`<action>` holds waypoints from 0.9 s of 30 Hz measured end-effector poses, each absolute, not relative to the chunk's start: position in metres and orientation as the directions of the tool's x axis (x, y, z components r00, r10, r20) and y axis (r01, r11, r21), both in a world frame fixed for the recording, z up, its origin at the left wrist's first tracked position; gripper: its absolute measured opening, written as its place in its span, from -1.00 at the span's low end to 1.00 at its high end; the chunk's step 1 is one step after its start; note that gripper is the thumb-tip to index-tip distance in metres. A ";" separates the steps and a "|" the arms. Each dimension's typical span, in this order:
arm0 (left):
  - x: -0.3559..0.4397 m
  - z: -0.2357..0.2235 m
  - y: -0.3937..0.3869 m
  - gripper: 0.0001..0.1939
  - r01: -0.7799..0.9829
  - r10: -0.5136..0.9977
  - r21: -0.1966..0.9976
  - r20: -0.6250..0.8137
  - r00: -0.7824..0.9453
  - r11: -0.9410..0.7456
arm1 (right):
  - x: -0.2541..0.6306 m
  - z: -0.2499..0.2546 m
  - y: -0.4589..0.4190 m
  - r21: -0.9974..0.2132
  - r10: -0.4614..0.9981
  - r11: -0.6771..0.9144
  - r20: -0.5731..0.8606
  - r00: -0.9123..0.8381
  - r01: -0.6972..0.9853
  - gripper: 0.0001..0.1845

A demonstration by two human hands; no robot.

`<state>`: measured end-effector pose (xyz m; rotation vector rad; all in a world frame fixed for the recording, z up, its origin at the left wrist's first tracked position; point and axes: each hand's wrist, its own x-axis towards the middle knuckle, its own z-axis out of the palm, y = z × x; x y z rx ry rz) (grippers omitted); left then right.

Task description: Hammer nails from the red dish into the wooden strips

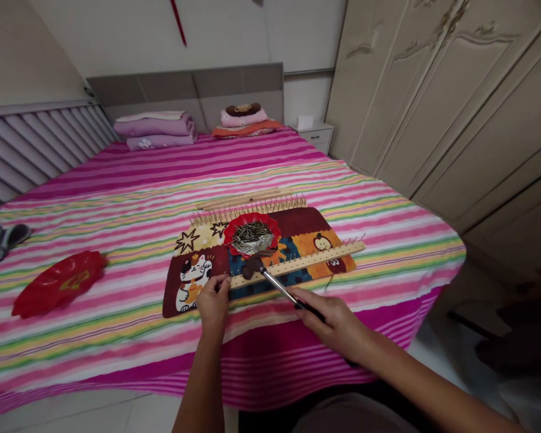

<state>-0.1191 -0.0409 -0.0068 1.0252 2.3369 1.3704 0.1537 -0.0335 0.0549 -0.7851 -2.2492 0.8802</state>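
My right hand [336, 322] is wrapped round the black grip of a hammer [282, 287]. The hammer's dark head is over the left part of a light wooden strip [306, 260]. This strip has rows of small holes or marks, with a few thin nails standing at its right end. My left hand [213, 299] is closed with fingertips pinched on the strip's left end; whether a nail is also between them is too small to tell. Just beyond the hammer head, a red scalloped dish [229, 233] holds many loose nails [252, 236]. Under these lies a patterned mat [297, 219] with a cat picture.
Behind the dish lies a strip bristling with upright nails [247, 210], with plain wooden strips [243, 198] beyond. A red tray [61, 285] rests at left on the striped bed cover [130, 240]. Folded bedding [155, 129] sits by the headboard; a wardrobe [415, 78] stands at right.
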 end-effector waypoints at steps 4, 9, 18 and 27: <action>-0.116 -0.006 -0.043 -0.75 0.461 0.670 0.839 0.167 -0.723 0.288 | 0.115 0.071 -0.019 -0.629 0.617 0.707 0.326 -0.716 0.323 -0.51; -0.114 -0.008 -0.045 -0.76 0.463 0.650 0.843 0.193 -0.735 0.274 | 0.082 0.085 -0.010 -0.454 0.597 0.762 0.215 -0.773 0.462 -0.52; -0.115 -0.014 -0.046 -0.75 0.515 0.651 0.823 0.257 -0.714 0.240 | 0.115 0.075 -0.024 -0.561 0.581 0.759 0.355 -0.732 0.330 -0.50; -0.114 -0.012 -0.046 -0.74 0.476 0.658 0.849 0.227 -0.718 0.227 | 0.102 0.078 -0.023 -0.581 0.646 0.709 0.306 -0.700 0.400 -0.51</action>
